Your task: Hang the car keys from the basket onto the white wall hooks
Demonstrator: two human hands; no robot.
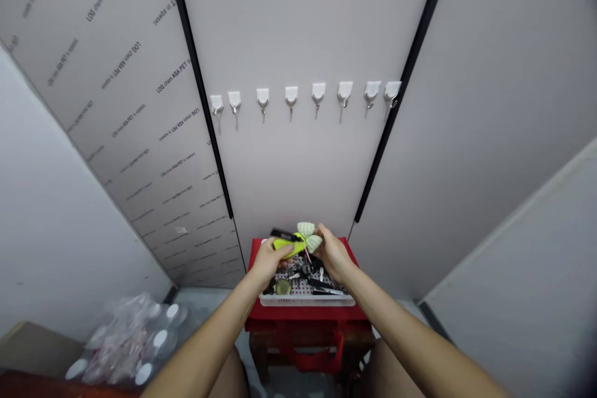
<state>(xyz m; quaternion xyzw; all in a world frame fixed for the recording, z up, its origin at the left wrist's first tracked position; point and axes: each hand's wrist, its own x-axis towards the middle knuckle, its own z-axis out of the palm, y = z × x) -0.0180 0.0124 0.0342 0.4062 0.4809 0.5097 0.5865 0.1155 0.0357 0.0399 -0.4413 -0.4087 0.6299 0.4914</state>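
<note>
My left hand (pixel 267 262) is closed on a bright yellow-green keychain (pixel 290 246), thumb across its face. A black strap with pale lettering (pixel 285 235) sticks out above it, slightly blurred. Attached or close beside it is a pale green bow-shaped charm (pixel 311 242). My right hand (pixel 334 254) curls around the charm's right side, and its fingertips are partly hidden. Both hands are over a white perforated basket (pixel 308 301). Inside lie keys (pixel 305 270), a round olive-coloured piece (pixel 283 286) and dark slim items (pixel 321 286).
The basket stands on a red-covered stool (pixel 261 318). Several white hooks (pixel 291 96) line the panel ahead, between two black strips (pixel 193 56). Plastic-wrapped bottles (pixel 135 342) sit on the floor at left. Walls close in on both sides.
</note>
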